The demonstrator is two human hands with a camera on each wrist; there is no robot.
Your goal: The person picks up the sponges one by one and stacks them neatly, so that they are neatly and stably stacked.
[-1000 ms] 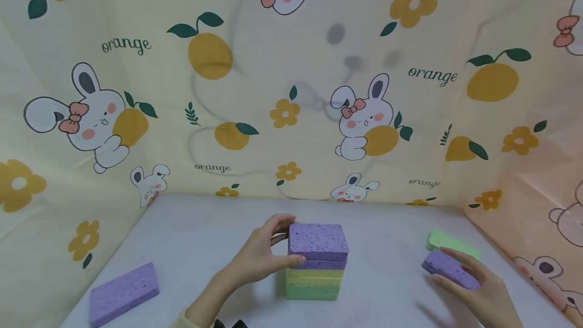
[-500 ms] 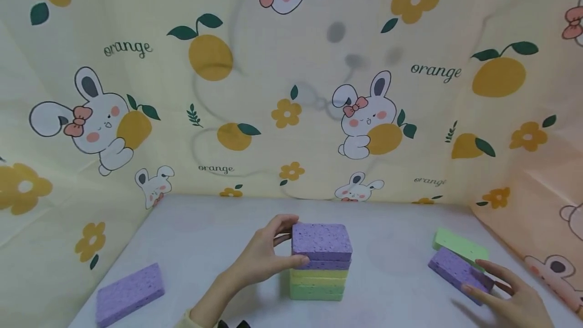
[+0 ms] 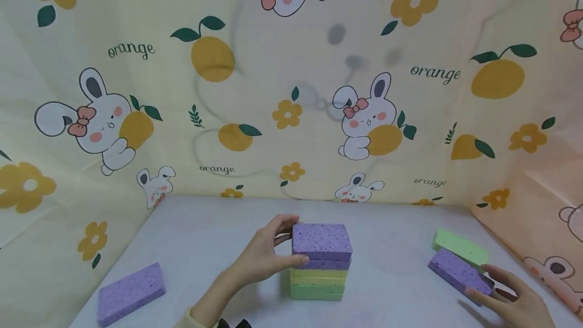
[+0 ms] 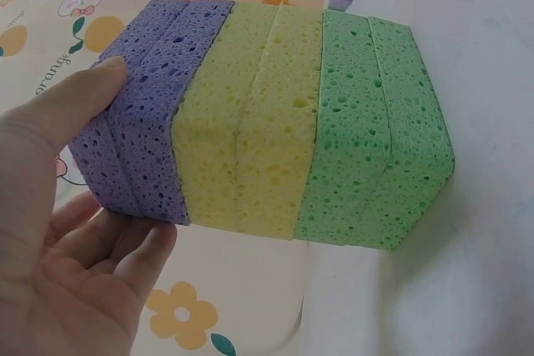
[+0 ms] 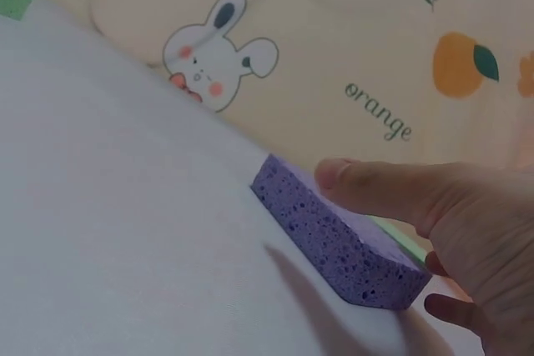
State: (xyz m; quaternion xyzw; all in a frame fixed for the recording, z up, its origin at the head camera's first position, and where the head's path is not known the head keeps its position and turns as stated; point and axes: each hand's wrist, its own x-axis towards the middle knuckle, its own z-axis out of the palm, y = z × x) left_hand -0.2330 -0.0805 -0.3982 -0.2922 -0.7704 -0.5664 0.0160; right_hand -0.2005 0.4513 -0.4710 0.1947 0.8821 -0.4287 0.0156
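A stack of sponges stands mid-table: purple sponges [image 3: 321, 241] on top, yellow sponges [image 4: 250, 122] in the middle, green sponges [image 4: 367, 131] at the bottom. My left hand [image 3: 261, 254] grips the purple ones from the left, thumb on the near face and fingers behind. On the right, a loose purple sponge [image 3: 460, 270] lies flat on the table, its far side against a loose green sponge [image 3: 462, 246]. Around the purple one's near right end is my right hand [image 3: 516, 297], thumb and fingers spread apart. In the right wrist view, the thumb extends over the purple sponge [image 5: 334, 239].
Another purple sponge [image 3: 131, 295] lies on the white table [image 3: 387, 287] at the far left. A printed cloth [image 3: 282, 54] with rabbits and oranges rises behind the table and along both sides.
My right hand has slid right along the loose purple sponge and its fingers have spread, leaving the sponge beside the green one. My left hand keeps its grip on the stack.
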